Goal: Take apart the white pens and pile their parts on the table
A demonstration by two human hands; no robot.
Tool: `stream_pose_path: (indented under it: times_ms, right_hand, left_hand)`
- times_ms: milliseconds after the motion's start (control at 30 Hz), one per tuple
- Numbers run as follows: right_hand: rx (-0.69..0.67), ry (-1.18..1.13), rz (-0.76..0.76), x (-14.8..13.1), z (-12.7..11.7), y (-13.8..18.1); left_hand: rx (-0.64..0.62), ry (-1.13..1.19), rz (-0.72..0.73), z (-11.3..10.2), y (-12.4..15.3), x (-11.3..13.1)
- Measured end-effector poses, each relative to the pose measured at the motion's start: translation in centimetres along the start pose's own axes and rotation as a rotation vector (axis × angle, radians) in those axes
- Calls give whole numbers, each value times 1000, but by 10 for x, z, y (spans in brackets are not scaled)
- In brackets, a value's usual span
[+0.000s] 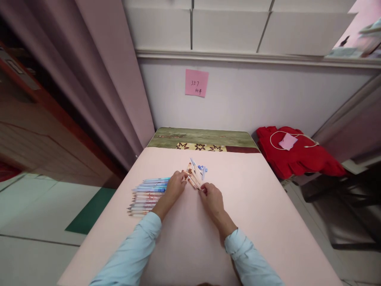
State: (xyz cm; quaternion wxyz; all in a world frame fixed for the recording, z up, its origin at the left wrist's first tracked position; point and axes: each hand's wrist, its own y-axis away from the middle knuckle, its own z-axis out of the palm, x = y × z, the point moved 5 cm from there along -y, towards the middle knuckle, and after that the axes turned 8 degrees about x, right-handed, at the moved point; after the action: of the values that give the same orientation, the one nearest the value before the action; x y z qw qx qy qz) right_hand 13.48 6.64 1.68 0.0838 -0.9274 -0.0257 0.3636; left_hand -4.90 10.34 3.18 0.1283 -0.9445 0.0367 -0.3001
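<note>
A small loose pile of pencils point(195, 173), cream and pale blue with some brown tops, lies in the middle of the table between my hands. My left hand point(176, 184) is closed at the pile's left side, its fingertips pinching the brown-topped end of a pencil. On the near right side, my right hand point(212, 196) pinches the thin end of a pencil; its fingers partly cover it. Left of my left hand, several pencils are lined up in a row point(149, 197), blue ones at the far end, whitish and reddish ones nearer. Small blue pieces point(203, 168) lie behind the pile.
A pale pink cover point(253, 222) lies over the table, its green patterned far end point(205, 136) showing. A red cloth point(293, 153) with a white cord sits right of the table. A pink note point(196, 83) is stuck on the wall ahead. Curtains hang at left.
</note>
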Motion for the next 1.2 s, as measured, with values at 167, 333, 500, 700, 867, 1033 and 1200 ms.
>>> stream_pose_path:
  times_ms: [167, 333, 500, 700, 867, 1033, 1200]
  right_hand:
    - [54, 67, 44, 3, 2, -3]
    - [89, -39, 56, 9, -1, -2]
    - [115, -197, 129, 22, -9, 3]
    - [86, -280, 157, 28, -13, 8]
    - [95, -295, 148, 28, -10, 8]
    - [102, -299, 142, 27, -12, 8]
    - [122, -336, 154, 29, -12, 9]
  left_hand:
    - [-108, 43, 102, 12, 6, 10]
    - [-57, 95, 83, 8, 11, 11]
    - [89, -76, -27, -43, -2, -14]
    - [-188, -320, -108, -86, -21, -72]
    - [-283, -365, -65, -79, -20, -84]
    - [-281, -360, -42, -77, -21, -81]
    - [-200, -291, -6, -93, -21, -67]
